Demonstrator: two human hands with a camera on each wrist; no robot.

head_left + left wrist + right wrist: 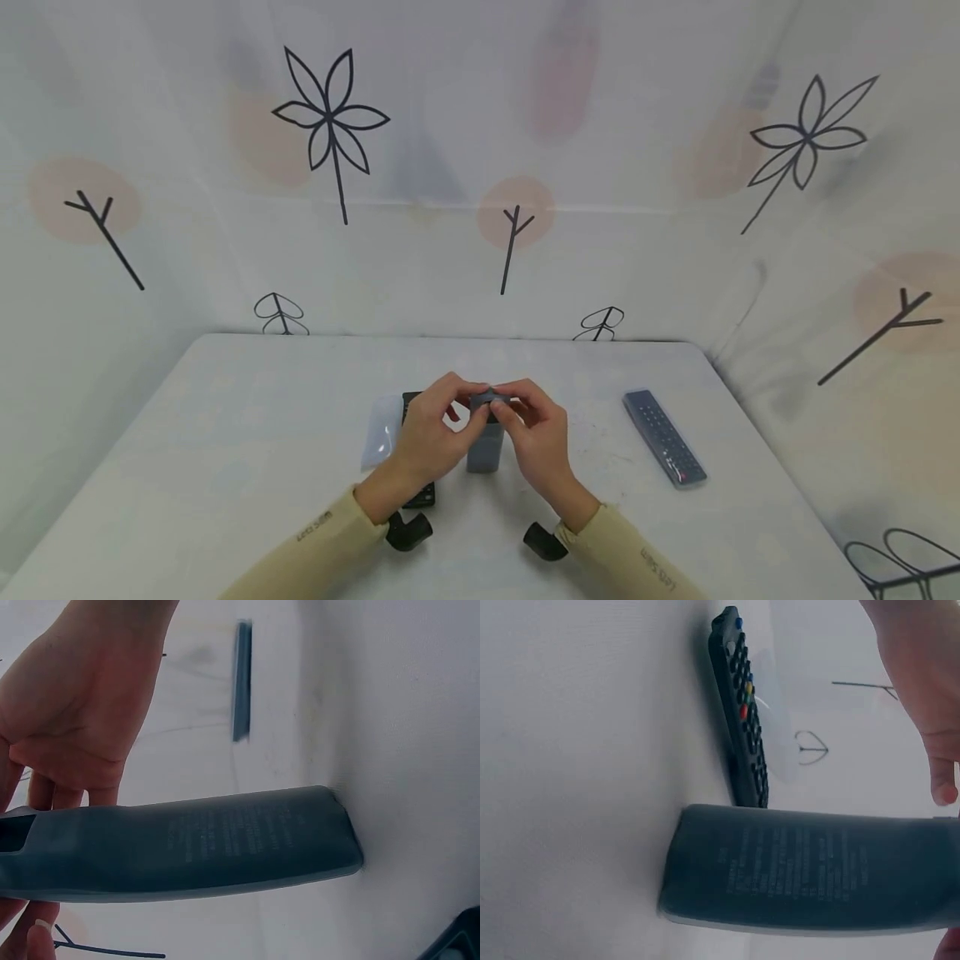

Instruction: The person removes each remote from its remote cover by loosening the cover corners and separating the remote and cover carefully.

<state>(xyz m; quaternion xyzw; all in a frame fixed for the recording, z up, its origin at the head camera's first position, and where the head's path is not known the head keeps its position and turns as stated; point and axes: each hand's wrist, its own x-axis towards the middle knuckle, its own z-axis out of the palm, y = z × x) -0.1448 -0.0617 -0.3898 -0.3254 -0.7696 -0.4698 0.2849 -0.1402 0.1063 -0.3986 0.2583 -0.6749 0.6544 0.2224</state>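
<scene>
Grey remote (484, 452) held upright by both hands over the table (247, 433)

At the left, a clear plastic packet (381, 433) lies flat on the table, just beside a black remote (418, 497) with coloured buttons, which is partly hidden under the left forearm. Next comes the left hand (429, 423), its thumb and fingers closed in a pinch on the top of the grey remote. That remote stands on end near the middle, between the hands, its printed back toward the person and a dark recess near its upper end; whether its lower end touches the table, I cannot tell. The right hand (542, 432) pinches the same top end from the other side, thumb close to the left thumb. Farther right, well apart from the hands, a blue remote (665, 438) lies slantwise, buttons up.
</scene>
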